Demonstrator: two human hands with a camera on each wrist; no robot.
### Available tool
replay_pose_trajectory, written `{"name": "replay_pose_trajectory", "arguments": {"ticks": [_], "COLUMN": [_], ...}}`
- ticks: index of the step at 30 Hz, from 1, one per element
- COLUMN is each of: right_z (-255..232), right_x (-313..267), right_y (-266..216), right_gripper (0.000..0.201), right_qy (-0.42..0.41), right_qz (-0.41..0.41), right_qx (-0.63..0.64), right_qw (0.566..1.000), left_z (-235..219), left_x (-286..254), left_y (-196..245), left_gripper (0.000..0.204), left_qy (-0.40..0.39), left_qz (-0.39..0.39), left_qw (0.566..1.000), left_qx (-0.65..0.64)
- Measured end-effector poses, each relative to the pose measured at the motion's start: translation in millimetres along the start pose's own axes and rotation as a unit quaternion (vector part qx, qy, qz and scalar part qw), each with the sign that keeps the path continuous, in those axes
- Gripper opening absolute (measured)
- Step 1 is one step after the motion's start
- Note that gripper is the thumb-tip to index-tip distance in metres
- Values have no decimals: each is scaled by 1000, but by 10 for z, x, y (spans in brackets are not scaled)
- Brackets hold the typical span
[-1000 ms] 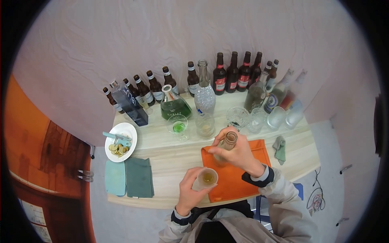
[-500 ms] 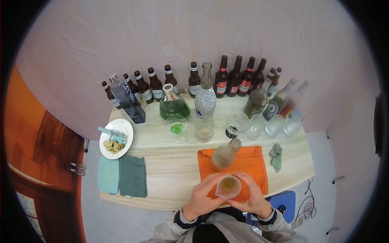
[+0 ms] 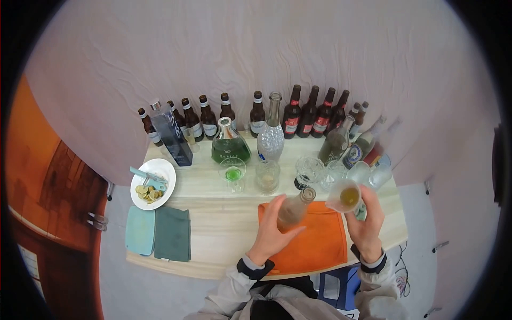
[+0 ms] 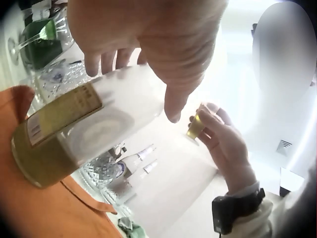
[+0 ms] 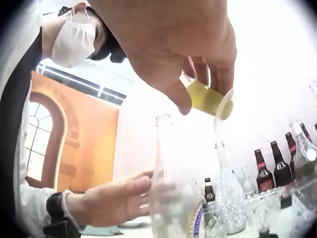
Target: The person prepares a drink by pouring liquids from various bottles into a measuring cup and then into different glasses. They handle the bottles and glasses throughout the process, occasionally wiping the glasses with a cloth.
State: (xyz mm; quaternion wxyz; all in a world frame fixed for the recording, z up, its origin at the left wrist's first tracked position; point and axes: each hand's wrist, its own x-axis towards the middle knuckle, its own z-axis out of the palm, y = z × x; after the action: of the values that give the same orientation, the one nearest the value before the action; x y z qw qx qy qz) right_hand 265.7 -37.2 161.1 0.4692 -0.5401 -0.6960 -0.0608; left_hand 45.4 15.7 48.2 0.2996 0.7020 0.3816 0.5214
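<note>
A clear glass bottle (image 3: 292, 212) stands on the orange cloth (image 3: 320, 240); in the left wrist view its label (image 4: 64, 114) faces the camera. My left hand (image 3: 269, 234) is at its near left side, thumb spread away from straight fingers. From the right wrist view, those fingers (image 5: 133, 188) point at the bottle's side. My right hand (image 3: 367, 221) holds a small translucent cup (image 3: 336, 194) with yellow-green liquid (image 3: 350, 197) in it, raised to the right of the bottle. Thumb and fingers pinch the cup in the right wrist view.
Behind the cloth stand a cut-glass bowl (image 3: 309, 169), a tumbler (image 3: 267, 178) and a stemmed glass (image 3: 233, 173) with green drink. Several beer bottles (image 3: 290, 121) line the wall. On the left are a white plate (image 3: 167, 176) with lime slices and folded dark green cloths (image 3: 173, 234).
Half a second ago both hands held the cup over the cloth. Now the right hand has carried it right and forward, while the left has let go and moved to the bottle.
</note>
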Motion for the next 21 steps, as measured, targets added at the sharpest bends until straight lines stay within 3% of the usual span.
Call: {"name": "replay_pose_trajectory", "arguments": {"ticks": [2,21], "right_z": [-11,79], "right_x": [174,571], "right_y": [39,23], "right_gripper": [58,57], "right_qy": [-6,-22], "right_qz": [-47,-169], "right_qx": [-6,-100], "right_qw": [999,980], "left_z": [76,78], "left_x": [-4,-40], "left_y": [-122,-220], "left_gripper": [89,90], "left_qy": [-49,-47], "left_qz": [-27,-25], "left_qw": [997,997], "left_qx": [-44,-52]}}
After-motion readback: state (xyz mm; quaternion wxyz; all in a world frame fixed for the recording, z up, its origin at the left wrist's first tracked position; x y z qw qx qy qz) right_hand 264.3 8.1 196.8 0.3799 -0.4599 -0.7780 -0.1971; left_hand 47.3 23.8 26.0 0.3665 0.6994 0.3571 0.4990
